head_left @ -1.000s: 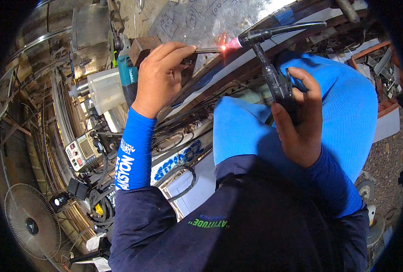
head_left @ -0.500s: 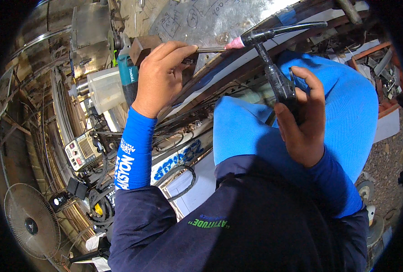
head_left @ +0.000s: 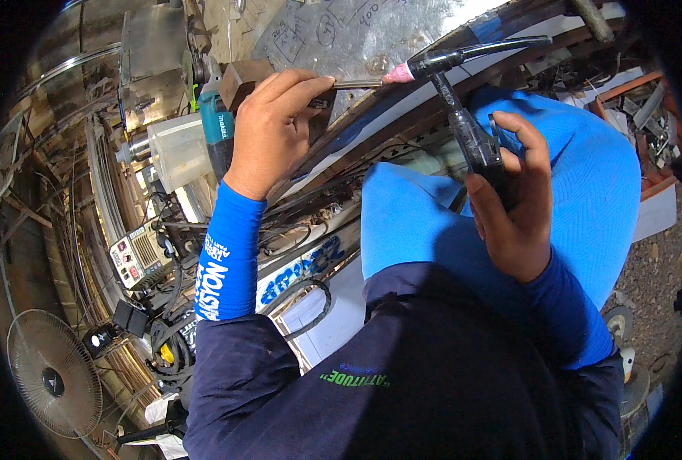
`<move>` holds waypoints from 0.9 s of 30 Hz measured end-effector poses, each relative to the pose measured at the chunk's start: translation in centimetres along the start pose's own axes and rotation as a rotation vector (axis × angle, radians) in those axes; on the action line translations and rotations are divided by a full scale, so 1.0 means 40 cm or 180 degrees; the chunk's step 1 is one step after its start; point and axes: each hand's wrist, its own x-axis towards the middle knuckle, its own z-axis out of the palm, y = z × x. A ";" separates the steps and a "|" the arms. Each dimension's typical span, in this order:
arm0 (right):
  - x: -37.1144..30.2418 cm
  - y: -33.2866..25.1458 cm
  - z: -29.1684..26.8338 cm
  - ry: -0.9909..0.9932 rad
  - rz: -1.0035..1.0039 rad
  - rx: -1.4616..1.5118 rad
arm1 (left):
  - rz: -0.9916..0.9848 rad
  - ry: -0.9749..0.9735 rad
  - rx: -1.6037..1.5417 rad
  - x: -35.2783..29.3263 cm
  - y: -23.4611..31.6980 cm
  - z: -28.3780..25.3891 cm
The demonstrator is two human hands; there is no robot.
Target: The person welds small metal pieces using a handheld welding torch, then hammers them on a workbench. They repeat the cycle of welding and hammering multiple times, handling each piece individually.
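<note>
My left hand pinches a thin metal rod against the workbench, its tip pointing right toward the pink nozzle of a black welding torch. My right hand is wrapped around the torch's handle, thumb over its top. The nozzle almost touches the rod's end over a scratched metal sheet. No spark shows at the tip. Both forearms wear blue sleeves, and blue cloth covers my knees below the torch.
A teal power tool and a translucent plastic tub lie left of my left hand. A small control box, tangled black cables and a floor fan are at lower left. Scrap metal lies at right.
One second ago a bright spark glowed at the torch's nozzle; it is out now. Both hands have stayed nearly where they were.
</note>
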 end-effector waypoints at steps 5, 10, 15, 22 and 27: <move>-0.001 0.009 -0.013 -0.0120 -0.0141 -0.0289 | 0.0068 -0.0063 0.0100 0.001 -0.001 -0.001; -0.001 0.017 -0.008 -0.0063 -0.0365 -0.0451 | 0.0026 -0.0027 0.0098 0.003 0.000 0.002; 0.002 0.020 -0.002 0.0014 -0.0461 -0.0375 | -0.0028 -0.0031 -0.0060 -0.001 -0.004 0.002; -0.001 0.013 -0.002 0.0003 -0.0350 -0.0286 | 0.0029 0.0032 -0.0042 0.003 0.001 0.000; -0.005 0.017 -0.014 -0.0183 -0.0428 -0.0520 | -0.0013 0.0023 -0.0053 0.001 0.003 0.001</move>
